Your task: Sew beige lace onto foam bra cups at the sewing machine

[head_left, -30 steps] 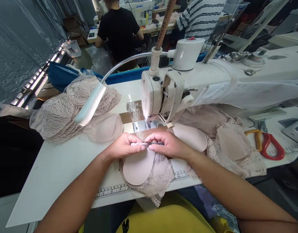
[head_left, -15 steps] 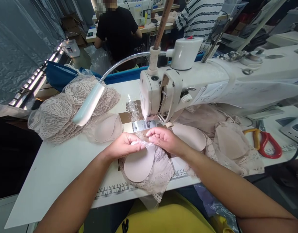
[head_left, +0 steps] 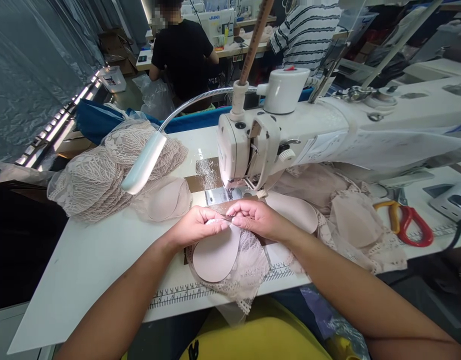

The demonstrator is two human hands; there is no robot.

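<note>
My left hand [head_left: 200,225] pinches the upper edge of a pale pink bra cup [head_left: 215,257], thumb on top. Pale lace [head_left: 253,257] is joined to the cup and spreads right, its scalloped tip hanging over the table's front edge. Close beside it, my right hand [head_left: 255,218] is closed, thumb against fingers, on a thin, dark, pointed tool [head_left: 227,217] whose kind is too small to make out. The tool's tip is at the cup's top edge by my left fingertips. Just beyond both hands is the sewing machine's needle area [head_left: 230,192].
The sewing machine [head_left: 249,145] stands ahead, a lamp [head_left: 144,162] bending left of it. Stacked lace cups [head_left: 99,170] lie at left, another cup [head_left: 165,200] nearer. More lace pieces [head_left: 356,220] and red-and-yellow-handled scissors [head_left: 414,227] lie right. Two people sit beyond.
My right hand has brought the thin tool down from above the cup to its top edge, against my left fingertips. The view has shifted slightly.
</note>
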